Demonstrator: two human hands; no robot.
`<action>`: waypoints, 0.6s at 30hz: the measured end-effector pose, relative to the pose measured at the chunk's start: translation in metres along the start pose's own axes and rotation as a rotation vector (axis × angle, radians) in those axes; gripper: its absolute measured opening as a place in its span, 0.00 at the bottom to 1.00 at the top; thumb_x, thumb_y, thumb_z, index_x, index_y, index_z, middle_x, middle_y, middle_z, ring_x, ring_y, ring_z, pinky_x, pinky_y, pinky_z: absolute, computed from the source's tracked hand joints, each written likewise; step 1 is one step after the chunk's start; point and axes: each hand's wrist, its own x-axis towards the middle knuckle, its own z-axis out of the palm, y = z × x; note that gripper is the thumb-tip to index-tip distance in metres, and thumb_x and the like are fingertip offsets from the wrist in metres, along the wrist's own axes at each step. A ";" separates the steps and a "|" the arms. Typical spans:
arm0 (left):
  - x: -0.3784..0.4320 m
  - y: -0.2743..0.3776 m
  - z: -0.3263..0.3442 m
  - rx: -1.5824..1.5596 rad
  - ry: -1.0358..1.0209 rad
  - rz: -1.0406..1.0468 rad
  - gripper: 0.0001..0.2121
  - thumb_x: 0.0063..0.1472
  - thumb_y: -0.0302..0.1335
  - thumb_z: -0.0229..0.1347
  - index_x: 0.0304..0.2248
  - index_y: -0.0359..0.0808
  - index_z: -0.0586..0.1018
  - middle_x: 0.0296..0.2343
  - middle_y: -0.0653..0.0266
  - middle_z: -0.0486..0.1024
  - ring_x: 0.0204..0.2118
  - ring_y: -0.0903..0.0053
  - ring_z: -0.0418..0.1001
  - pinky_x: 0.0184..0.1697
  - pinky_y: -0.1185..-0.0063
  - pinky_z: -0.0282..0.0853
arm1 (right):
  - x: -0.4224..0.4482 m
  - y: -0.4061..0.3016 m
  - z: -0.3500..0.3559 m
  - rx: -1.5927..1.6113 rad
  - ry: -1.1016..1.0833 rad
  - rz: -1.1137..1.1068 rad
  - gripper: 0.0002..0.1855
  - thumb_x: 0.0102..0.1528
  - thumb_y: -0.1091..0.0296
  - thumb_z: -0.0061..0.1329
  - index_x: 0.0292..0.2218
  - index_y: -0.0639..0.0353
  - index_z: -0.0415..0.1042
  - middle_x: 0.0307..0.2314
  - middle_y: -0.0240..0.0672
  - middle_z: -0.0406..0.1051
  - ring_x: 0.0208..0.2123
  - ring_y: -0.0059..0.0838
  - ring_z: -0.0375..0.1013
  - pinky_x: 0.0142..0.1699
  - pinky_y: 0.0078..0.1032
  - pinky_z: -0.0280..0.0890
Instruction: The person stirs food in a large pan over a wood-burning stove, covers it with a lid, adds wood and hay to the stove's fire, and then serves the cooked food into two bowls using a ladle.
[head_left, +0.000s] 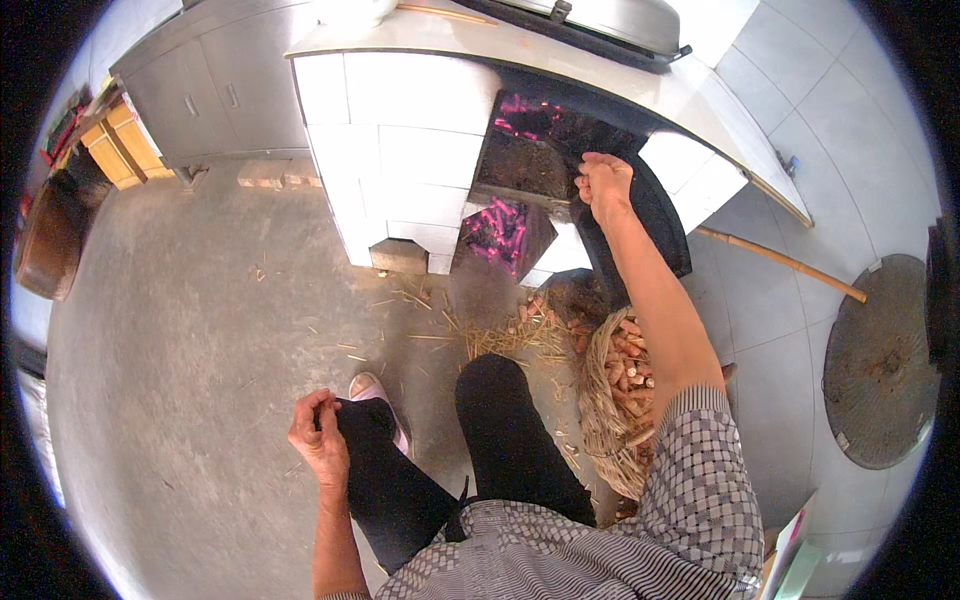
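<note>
My right hand (606, 184) is raised before the stove's firebox opening (529, 161), its fingers curled. It overlaps the black stove door (637, 217), which stands swung out; whether it grips the door or something small cannot be told. Glowing embers (525, 116) show inside the firebox, and more pink-glowing embers (499, 229) lie in the lower opening. My left hand (319, 431) is beside my left knee, fingers loosely bent with nothing visible in them. Beneath my right forearm stands a woven basket (600, 420) filled with corn cobs (630, 360), partly hidden by the arm.
Straw (517, 337) litters the floor before the white-tiled stove (420, 150). A lidded metal pan (615, 22) sits on the stove top. Rightward, a bamboo stick (787, 262) reaches a round dark disc (877, 367) by the wall. Metal cabinets (210, 90) stand at upper left.
</note>
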 end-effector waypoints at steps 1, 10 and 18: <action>0.000 -0.003 -0.001 0.004 -0.001 -0.003 0.04 0.52 0.17 0.46 0.27 0.29 0.72 0.21 0.64 0.70 0.22 0.82 0.68 0.27 0.85 0.64 | -0.008 0.000 0.000 0.026 -0.010 -0.002 0.09 0.43 0.83 0.40 0.31 0.70 0.65 0.15 0.36 0.62 0.11 0.22 0.60 0.11 0.17 0.49; -0.002 -0.004 0.001 -0.024 -0.023 -0.013 0.03 0.52 0.17 0.47 0.27 0.29 0.72 0.22 0.64 0.70 0.23 0.83 0.67 0.27 0.86 0.63 | -0.026 -0.073 -0.013 0.110 -0.082 0.065 0.03 0.46 0.80 0.40 0.21 0.69 0.61 0.13 0.35 0.57 0.12 0.19 0.57 0.11 0.13 0.45; 0.001 -0.003 -0.001 0.049 -0.042 0.038 0.03 0.52 0.17 0.48 0.27 0.30 0.72 0.22 0.64 0.70 0.23 0.83 0.67 0.26 0.86 0.63 | 0.002 -0.054 0.019 0.095 -0.151 0.008 0.04 0.44 0.79 0.47 0.22 0.69 0.66 0.14 0.35 0.63 0.13 0.20 0.62 0.13 0.14 0.58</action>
